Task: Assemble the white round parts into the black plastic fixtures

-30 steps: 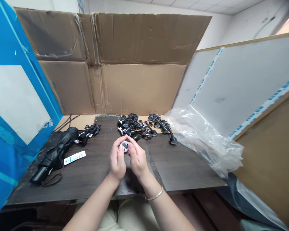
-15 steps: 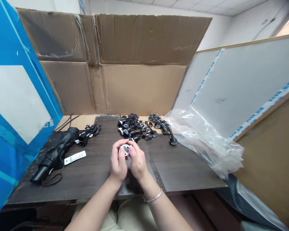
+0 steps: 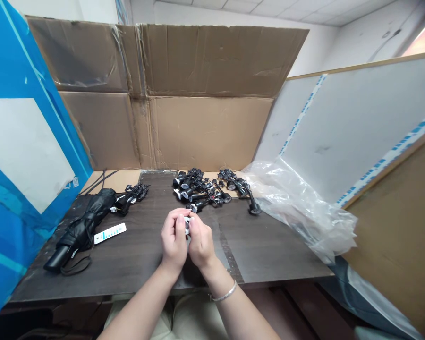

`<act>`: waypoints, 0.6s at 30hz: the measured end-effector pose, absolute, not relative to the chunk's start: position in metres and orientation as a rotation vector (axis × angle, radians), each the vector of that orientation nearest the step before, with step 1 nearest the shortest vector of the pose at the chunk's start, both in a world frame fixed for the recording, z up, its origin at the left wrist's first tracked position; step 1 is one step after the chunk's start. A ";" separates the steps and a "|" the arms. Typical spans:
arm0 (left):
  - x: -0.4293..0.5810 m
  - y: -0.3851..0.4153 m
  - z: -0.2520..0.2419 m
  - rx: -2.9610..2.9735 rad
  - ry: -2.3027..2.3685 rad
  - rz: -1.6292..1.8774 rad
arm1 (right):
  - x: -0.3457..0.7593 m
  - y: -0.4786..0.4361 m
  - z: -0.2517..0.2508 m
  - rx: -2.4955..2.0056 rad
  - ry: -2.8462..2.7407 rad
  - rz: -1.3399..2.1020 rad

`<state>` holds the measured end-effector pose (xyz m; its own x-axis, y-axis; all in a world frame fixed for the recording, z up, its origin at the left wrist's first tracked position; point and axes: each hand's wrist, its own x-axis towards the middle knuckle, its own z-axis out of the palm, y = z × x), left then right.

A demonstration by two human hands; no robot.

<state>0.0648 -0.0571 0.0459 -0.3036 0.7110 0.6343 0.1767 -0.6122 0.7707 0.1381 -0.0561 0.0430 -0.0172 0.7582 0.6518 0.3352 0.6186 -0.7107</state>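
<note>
Hands (image 3: 173,241) over laminate-looking tabletop (image 3: 276,250), cardboard (image 3: 205,132) behind

Bare forearms (image 3: 138,314), thin silver bracelet (image 3: 224,293) on right wrist (image 3: 216,279), beige trousers (image 3: 194,317).

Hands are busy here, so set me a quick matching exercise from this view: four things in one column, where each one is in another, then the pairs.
Things:
1. small round part
2. silver bangle
3. folded black umbrella
4. clear plastic sheet

Places:
A. bunched at the right end of the dark table
B. held between the left hand and right hand
C. around the right wrist
D. beside the white remote control

Pairs: 1-B, 2-C, 3-D, 4-A
</note>
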 end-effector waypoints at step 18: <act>0.063 -0.062 0.054 1.872 1.088 2.005 | 0.136 -0.053 0.044 -0.850 -1.588 0.131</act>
